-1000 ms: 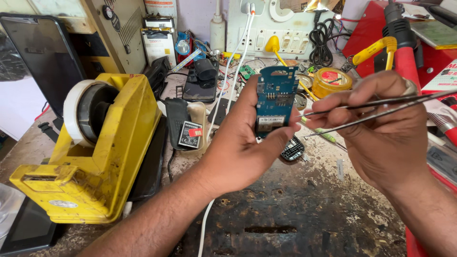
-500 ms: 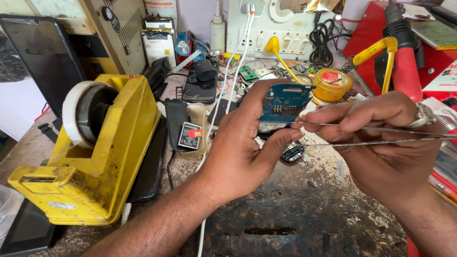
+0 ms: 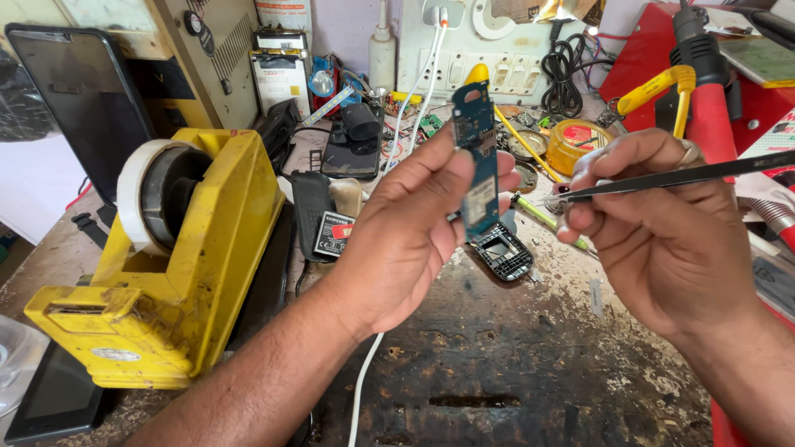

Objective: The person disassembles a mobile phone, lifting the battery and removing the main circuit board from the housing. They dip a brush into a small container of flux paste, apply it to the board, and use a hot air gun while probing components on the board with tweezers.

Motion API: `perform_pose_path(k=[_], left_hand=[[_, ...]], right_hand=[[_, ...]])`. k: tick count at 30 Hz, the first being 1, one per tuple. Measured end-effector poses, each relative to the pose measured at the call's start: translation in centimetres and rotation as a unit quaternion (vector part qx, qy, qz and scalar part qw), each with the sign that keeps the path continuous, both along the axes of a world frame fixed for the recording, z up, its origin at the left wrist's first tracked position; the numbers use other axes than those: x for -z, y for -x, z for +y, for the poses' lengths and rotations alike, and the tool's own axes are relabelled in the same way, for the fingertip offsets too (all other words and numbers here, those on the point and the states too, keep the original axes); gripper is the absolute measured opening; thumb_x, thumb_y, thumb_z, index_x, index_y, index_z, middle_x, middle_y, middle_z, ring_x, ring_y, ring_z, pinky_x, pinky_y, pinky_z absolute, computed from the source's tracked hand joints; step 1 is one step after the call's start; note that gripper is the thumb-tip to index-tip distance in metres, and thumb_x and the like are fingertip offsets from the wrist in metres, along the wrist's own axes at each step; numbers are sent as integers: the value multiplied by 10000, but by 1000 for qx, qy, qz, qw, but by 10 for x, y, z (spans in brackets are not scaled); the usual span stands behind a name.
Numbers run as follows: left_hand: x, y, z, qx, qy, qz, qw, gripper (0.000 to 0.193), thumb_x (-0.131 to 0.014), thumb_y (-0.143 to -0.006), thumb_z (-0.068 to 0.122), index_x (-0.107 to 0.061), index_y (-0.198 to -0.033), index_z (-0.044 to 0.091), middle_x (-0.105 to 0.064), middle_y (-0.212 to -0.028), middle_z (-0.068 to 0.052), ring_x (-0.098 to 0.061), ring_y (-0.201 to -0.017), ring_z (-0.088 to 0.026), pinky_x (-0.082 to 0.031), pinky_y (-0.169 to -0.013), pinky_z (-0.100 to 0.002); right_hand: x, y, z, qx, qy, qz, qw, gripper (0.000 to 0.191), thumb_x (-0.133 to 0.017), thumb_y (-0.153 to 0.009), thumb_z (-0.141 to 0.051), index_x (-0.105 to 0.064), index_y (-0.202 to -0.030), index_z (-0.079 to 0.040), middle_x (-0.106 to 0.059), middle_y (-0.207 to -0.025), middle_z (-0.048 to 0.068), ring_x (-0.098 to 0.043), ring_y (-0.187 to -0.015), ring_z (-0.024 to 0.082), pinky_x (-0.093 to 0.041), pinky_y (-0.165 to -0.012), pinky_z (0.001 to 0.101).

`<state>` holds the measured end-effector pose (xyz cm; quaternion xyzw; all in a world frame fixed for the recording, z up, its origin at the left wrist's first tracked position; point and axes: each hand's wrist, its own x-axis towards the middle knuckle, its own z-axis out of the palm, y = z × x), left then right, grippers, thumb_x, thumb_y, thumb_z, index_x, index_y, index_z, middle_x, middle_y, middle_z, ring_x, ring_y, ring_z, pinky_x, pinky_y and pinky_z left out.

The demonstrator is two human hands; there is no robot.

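— Scarred, dark wooden worktop (image 3: 513, 364), flaking and stained. What's biggest on it?

— That chunky yellow tape dispenser (image 3: 178, 273), chipped metal, with a pale roll of tape (image 3: 137, 194).

— And the hands?

— Left hand (image 3: 406, 240) pinches a thin blue circuit board (image 3: 478, 157) edge-on, upright above the worktop. Right hand (image 3: 662, 240) is closed around slim black metal tweezers (image 3: 662, 178), tips just beside the board.

— Below them?

— A small black plastic frame (image 3: 503, 255), lying flat.

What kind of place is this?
Most likely a small phone or electronics repair bench. The left hand holds a blue circuit board upright, the right hand holds tweezers, and the worn worktop carries a yellow tape dispenser, cables and loose phone parts.
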<state>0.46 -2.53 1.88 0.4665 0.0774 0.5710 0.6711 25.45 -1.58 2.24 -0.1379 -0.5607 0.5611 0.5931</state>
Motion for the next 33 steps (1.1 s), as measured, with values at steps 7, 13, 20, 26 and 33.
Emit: perform_pose_path(k=[7, 13, 20, 26, 33], left_hand=[[-6, -4, -3, -65, -34, 49, 996, 757, -573, -1050, 176, -139, -1668, 237, -596, -1240, -131, -634, -1271, -311, -531, -1095, -487], [-4, -2, -2, -71, -45, 10, 996, 673, -604, -1049, 155, -209, -1594, 184, -598, -1317, -143, -628, -1296, -297, -526, -1114, -485], [3, -3, -3, -94, -86, 22, 992, 501, -636, -1053, 59, -308, -1420, 156, -627, -1394, -199, -611, -1336, -267, -508, -1098, -401], [5, -4, -2, -92, -139, 17, 986, 457, -644, -1055, -55, -338, -1335, 136, -617, -1434, -198, -611, -1325, -211, -519, -1134, -367], [3, -4, -3, -90, -128, 29, 987, 464, -629, -1035, -66, -326, -1326, 131, -611, -1422, -204, -664, -1146, -153, -573, -998, -320]], right_hand=[[-12, 17, -17, 68, -64, -55, 994, 303, -616, -1007, 4, -533, -1299, 5, -698, -1112, 204, -755, -1040, 321, -644, -943, 501], [-6, 26, -37, 198, -264, -179, 927, 257, -615, -1088, -108, -477, -1276, 0, -691, -1076, 162, -751, -1080, 311, -623, -958, 466], [-2, 31, -42, 255, -316, -203, 891, 286, -667, -1045, -27, -438, -1217, -11, -582, -1139, 49, -745, -1128, 254, -604, -1017, 413], [-4, 32, -46, 294, -300, -306, 854, 420, -717, -928, 40, -375, -1163, -29, -601, -1113, 91, -740, -1174, 243, -608, -1019, 350], [-1, 32, -41, 330, -333, -322, 822, 462, -750, -925, 71, -377, -1182, -20, -618, -1118, 95, -755, -1102, 213, -645, -916, 280]])
